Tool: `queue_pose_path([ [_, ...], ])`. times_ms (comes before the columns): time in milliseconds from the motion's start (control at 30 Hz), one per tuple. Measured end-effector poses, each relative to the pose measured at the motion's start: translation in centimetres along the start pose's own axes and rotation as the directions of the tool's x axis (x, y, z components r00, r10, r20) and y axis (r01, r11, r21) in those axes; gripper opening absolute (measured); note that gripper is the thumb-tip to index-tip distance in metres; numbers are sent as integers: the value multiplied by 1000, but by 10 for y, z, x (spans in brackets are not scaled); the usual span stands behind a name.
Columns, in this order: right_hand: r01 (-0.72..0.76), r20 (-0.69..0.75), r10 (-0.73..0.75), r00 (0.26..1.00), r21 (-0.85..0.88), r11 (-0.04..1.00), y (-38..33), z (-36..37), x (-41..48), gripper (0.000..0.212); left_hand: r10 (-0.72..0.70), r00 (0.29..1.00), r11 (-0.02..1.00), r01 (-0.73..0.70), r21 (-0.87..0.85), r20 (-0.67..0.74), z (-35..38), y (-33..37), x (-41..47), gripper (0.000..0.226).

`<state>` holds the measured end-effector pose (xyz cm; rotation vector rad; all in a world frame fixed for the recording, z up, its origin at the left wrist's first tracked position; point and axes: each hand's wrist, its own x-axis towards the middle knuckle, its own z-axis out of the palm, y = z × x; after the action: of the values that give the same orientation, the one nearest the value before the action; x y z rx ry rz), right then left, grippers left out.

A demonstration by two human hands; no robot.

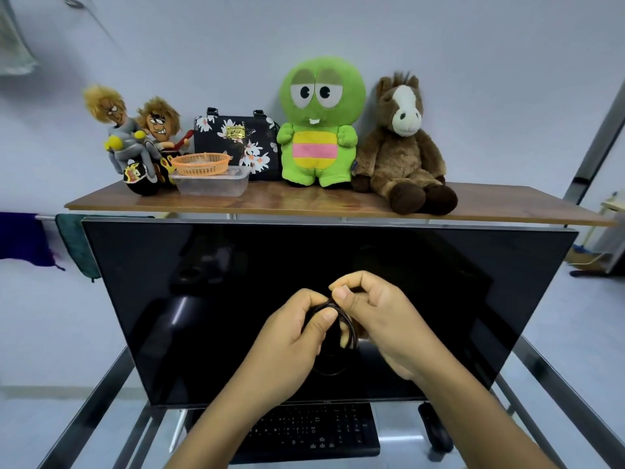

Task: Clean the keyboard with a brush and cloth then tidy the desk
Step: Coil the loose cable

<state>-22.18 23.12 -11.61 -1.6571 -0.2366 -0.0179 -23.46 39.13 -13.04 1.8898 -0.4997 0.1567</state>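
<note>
A black keyboard lies on the glass desk below a dark monitor; my forearms cover its left part. A thin black cable is wound into loops in front of the screen. My left hand grips the coil with the thumb pressed on top. My right hand pinches a strand of the cable between thumb and forefinger just above the coil. No brush or cloth shows on the desk.
A black mouse sits right of the keyboard. On the wooden shelf above the monitor stand two dolls, an orange basket on a clear plastic box, a floral bag, a green plush and a brown horse plush. Towels hang at left.
</note>
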Motion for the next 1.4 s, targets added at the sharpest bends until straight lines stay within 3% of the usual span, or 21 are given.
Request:
queue_pose_path([
  [67, -118, 47, 111, 993, 157, 981, 6, 4, 0, 17, 14, 994, 1000, -16, -16, -104, 6, 0, 1, 2],
  [133, -217, 114, 195, 974, 234, 948, 10, 7, -1, 19, 19, 984, 998, -28, -49, -178, 10, 0, 1, 14],
  [300, -240, 173, 230, 958, 41, 970, 18, 0, -2, 29, 27, 967, 999, -31, -12, -252, 17, -7, 1, 6],
  [433, -297, 242, 251, 937, 176, 939, 25, -3, -3, 26, 20, 949, 1000, -13, 23, -314, 23, -15, 4, 8],
  [533, -373, 245, 311, 918, 271, 887, 32, -7, -5, 36, 1, 947, 998, 17, 54, -322, 24, -19, 6, 12],
  [700, -266, 202, 244, 948, 89, 960, 39, -18, -12, 31, -109, 963, 992, 120, 27, -245, 23, -30, 5, 14],
  [767, -224, 119, 217, 969, 48, 973, 41, -23, -13, 21, -238, 962, 969, 227, -100, -130, 21, -35, 8, 13],
  [867, -181, -45, 177, 983, -117, 976, 49, -31, -14, 25, -388, 906, 808, 423, -409, 170, 25, -41, 11, 12],
  [933, -211, -130, 193, 973, -146, 966, 59, -36, -16, 30, -422, 847, 689, 531, -493, 322, 33, -48, 10, 17],
  [1167, -476, -251, 431, 867, -162, 864, 139, -69, -43, 26, -560, 753, 740, 642, -200, 346, 114, -107, 1, 11],
  [1300, -627, -341, 559, 756, -130, 768, 196, -93, -65, 24, -653, 667, 686, 721, -91, 359, 177, -151, -10, 14],
  [1400, -688, -404, 575, 711, -237, 686, 237, -108, -75, 19, -746, 594, 609, 791, -53, 301, 222, -178, -16, 15],
])
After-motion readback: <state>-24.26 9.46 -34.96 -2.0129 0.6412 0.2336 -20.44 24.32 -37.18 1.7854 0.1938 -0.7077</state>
